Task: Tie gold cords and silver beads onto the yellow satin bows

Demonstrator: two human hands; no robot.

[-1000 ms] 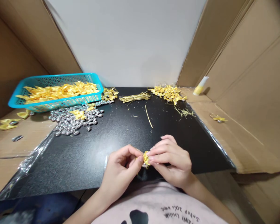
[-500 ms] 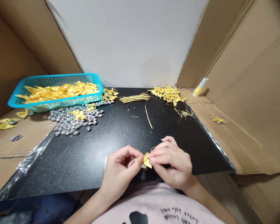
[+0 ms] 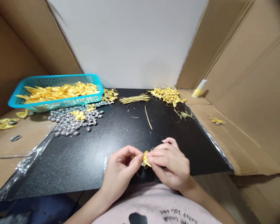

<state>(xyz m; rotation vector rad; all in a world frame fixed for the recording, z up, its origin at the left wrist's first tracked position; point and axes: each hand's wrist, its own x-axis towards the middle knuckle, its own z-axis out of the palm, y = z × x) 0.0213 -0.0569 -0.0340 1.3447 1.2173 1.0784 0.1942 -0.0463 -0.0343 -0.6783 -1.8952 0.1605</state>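
Note:
Near the front edge of the black table [image 3: 121,133], both hands meet at a small yellow ribbon bow [image 3: 147,161] with a silver bead [image 3: 143,164] at its lower side. My left hand [image 3: 121,166] pinches the bow's left side between thumb and forefinger. From the right, my right hand [image 3: 171,163] is closed on the bow with thumb and fingertips, its little finger raised. A thin gold tie loops out beside the fingers. The fingertips hide part of the bow and where the tie runs.
A turquoise basket [image 3: 67,104] of yellow bows stands back left, with silver beads [image 3: 70,124] spread before it. Gold twist ties [image 3: 135,98] lie at the back, one loose tie [image 3: 148,117] nearer. Finished-looking bows [image 3: 168,94] are heaped back right, by tie scraps [image 3: 184,114]. Cardboard walls flank the table.
Both hands stay at the bow with the same grip. My right hand has shifted very slightly left, and the view has tilted a touch.

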